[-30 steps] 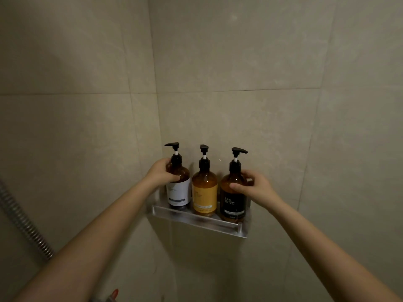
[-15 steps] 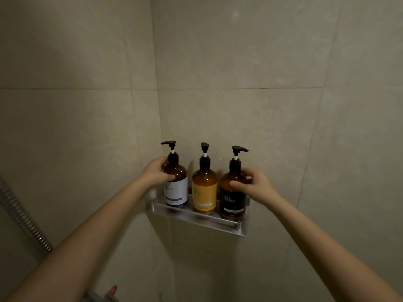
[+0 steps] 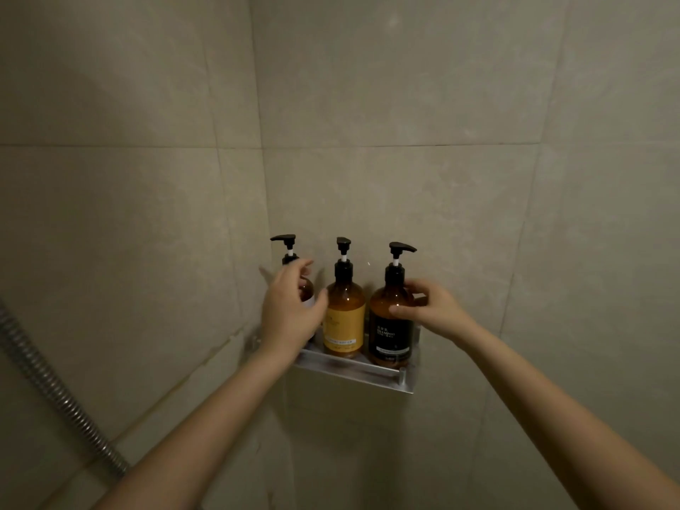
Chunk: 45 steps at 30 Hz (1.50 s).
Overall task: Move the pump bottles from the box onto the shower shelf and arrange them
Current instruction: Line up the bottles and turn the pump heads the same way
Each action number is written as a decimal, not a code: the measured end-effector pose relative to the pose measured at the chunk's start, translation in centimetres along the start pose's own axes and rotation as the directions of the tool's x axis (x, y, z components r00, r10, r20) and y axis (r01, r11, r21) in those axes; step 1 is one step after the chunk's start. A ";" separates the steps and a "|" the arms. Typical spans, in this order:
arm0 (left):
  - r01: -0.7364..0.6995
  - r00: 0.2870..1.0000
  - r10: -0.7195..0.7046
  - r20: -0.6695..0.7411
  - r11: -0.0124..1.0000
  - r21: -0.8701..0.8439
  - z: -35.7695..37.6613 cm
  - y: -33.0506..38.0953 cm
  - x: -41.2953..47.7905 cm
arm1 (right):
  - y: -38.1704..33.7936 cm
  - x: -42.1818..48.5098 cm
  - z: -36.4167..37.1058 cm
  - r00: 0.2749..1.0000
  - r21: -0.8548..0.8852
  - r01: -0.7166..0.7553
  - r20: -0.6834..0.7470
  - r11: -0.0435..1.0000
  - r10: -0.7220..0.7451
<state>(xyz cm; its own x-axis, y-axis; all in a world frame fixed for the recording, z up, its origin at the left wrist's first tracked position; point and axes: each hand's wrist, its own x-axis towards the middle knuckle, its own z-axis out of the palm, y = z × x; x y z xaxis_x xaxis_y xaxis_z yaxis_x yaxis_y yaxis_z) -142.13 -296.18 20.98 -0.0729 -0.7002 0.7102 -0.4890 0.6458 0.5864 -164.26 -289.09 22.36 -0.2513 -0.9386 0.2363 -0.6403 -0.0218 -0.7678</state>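
Three amber pump bottles stand upright in a row on the metal shower shelf point(image 3: 362, 373) in a beige-tiled corner, where my left hand point(image 3: 290, 311) curls loosely in front of the white-label bottle point(image 3: 307, 287) and hides most of it, so I cannot tell whether it grips. The yellow-label bottle point(image 3: 344, 318) stands in the middle, between my hands. My right hand point(image 3: 428, 307) pinches the shoulder of the black-label bottle point(image 3: 390, 325), while a ribbed shower hose point(image 3: 55, 392) runs down the left wall point(image 3: 110, 215).

The left hand point(image 3: 290, 314) has loosened off the white-labelled bottle point(image 3: 308, 288) (fingers now spread).
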 end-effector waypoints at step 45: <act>0.127 0.930 -0.067 0.362 0.981 -0.144 5.6 6.0 -2.1 | -6.6 4.9 -6.6 0.962 0.111 -0.100 0.265 0.989 0.068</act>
<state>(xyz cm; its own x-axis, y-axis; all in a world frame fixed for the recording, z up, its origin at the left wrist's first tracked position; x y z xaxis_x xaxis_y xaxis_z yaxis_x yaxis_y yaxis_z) -149.77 -292.53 20.78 -0.3492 -0.8047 0.4801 -0.3638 0.5886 0.7219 -166.08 -291.26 32.54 -0.0931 -0.9955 0.0179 -0.5272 0.0340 -0.8490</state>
